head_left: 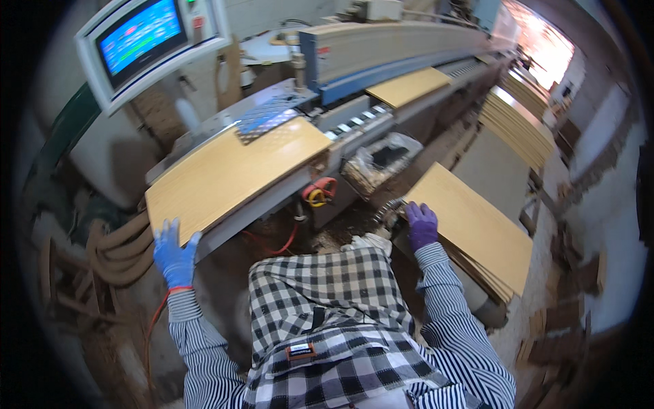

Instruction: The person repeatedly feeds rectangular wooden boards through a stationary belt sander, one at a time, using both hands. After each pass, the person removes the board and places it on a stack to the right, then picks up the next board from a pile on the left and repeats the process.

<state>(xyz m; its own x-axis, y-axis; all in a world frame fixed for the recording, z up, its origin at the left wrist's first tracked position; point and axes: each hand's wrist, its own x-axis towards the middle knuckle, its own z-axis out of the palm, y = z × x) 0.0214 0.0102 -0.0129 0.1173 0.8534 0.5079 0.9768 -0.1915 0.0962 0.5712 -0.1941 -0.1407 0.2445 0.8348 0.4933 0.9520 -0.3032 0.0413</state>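
A light wood-coloured panel (231,178) lies on the infeed table of a long machine at the left. My left hand (175,253), in a blue glove, presses against its near left end with fingers stretched out. To the right, a small stack of similar panels (477,232) rests on a roller stand. My right hand (422,226), in a purple glove, lies on the left edge of the top panel; its thumb side is partly hidden. Further along the machine track (357,123) another panel (409,86) sits beside the blue-edged guard.
A control screen (141,37) in a white frame hangs at upper left. A plastic-lined scrap bin (381,158) and an orange tape roll (319,191) are below the track. Taller panel stacks (521,126) stand at far right. Ribbed hoses (121,252) curl at left.
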